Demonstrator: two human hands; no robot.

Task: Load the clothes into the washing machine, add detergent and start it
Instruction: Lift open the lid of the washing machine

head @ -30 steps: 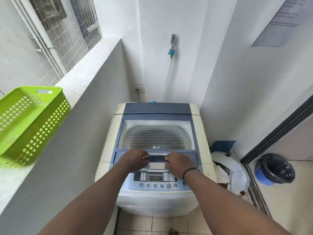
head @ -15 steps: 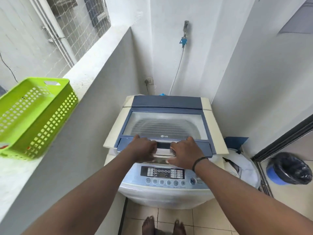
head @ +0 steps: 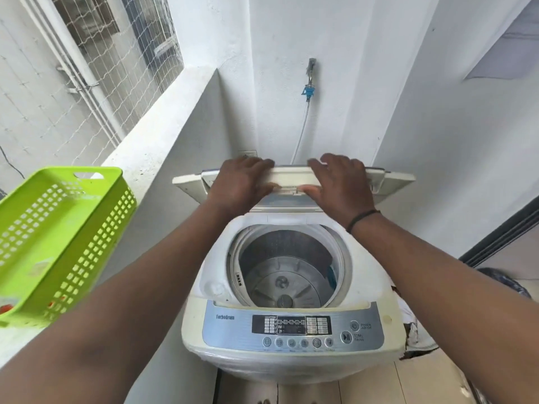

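A white top-loading washing machine (head: 291, 363) stands below me with its blue control panel (head: 291, 328) facing me. Its folding lid (head: 390, 182) is lifted and folded back, edge-on to me. My left hand (head: 240, 182) and my right hand (head: 339, 185) both grip the lid's front edge, fingers over the top and thumbs underneath. The steel drum (head: 284, 275) lies open and holds no clothes; something small and blue shows at its right wall. A green plastic basket (head: 58, 243) sits on the ledge at my left.
A white ledge wall (head: 163, 141) runs along the left, close to the machine. A tap with a hose (head: 309, 88) hangs on the back wall. White cloth or bags (head: 414, 333) lie to the machine's right, and a dark bag-lined bin (head: 501, 284) beyond. Tiled floor below.
Both hands have lifted the lid from flat to folded up and back, and the drum is now exposed. My view has tilted down toward the machine.
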